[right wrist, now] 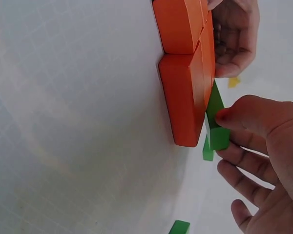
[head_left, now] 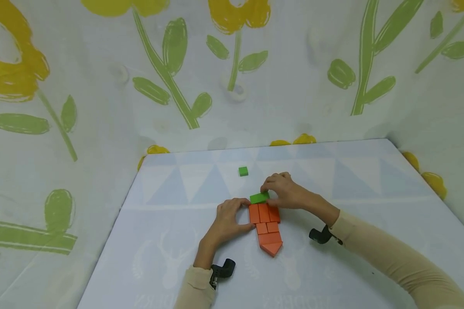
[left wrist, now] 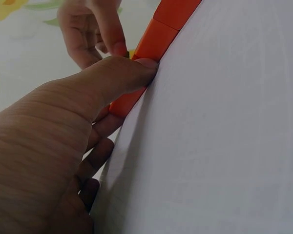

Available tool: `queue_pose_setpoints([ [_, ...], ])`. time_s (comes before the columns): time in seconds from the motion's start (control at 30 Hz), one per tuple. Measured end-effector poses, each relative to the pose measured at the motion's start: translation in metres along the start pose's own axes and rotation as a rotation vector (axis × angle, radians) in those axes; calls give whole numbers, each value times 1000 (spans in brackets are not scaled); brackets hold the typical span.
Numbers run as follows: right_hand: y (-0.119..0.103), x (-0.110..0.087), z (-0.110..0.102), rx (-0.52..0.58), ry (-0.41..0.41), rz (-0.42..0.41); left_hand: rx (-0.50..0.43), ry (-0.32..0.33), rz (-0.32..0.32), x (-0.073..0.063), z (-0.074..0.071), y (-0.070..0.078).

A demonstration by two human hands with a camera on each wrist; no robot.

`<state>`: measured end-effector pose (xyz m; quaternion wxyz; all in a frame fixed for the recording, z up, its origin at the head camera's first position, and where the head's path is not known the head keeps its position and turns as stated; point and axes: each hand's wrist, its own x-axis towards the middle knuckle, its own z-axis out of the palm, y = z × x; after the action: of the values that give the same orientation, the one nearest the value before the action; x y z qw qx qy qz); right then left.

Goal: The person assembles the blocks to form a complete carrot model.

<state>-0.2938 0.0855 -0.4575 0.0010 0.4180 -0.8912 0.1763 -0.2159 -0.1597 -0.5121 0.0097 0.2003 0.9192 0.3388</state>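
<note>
Several orange blocks (head_left: 264,213) lie together on the table, a wide row above narrower pieces that end in a pointed block (head_left: 272,249). My left hand (head_left: 229,218) grips the leftmost orange block (left wrist: 155,41) of that row, thumb at its lower end and index finger at its upper end. My right hand (head_left: 286,191) pinches a green block (head_left: 259,198) between thumb and fingers, right at the row's top edge. In the right wrist view, this green block (right wrist: 218,134) is tilted against the orange ones. Its far end is partly hidden.
Another small green block (head_left: 243,171) lies farther back on the table (head_left: 158,240), which has a pale blue and white pattern. A flower-printed cloth (head_left: 286,86) hangs behind and at the sides. Each wrist wears a black camera (head_left: 321,235).
</note>
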Motion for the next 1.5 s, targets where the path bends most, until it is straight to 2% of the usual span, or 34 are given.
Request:
queue_pose_setpoints([
  [0.77,9,-8,7,58,-28,32,9,-10,-14,1,1,-2],
  [0.9,12,-10,3,72,-5,67,10,-3,-9,1,1,-1],
  [1.0,16,-10,-2,68,25,127,3,5,-2,1,0,0],
  [1.23,29,-10,-11,-24,143,245,13,13,7,1,-3,0],
  [1.37,35,-4,-12,-37,174,259,13,16,10,1,-2,-1],
  [1.5,37,12,-11,7,155,251,-5,9,7,1,0,-1],
])
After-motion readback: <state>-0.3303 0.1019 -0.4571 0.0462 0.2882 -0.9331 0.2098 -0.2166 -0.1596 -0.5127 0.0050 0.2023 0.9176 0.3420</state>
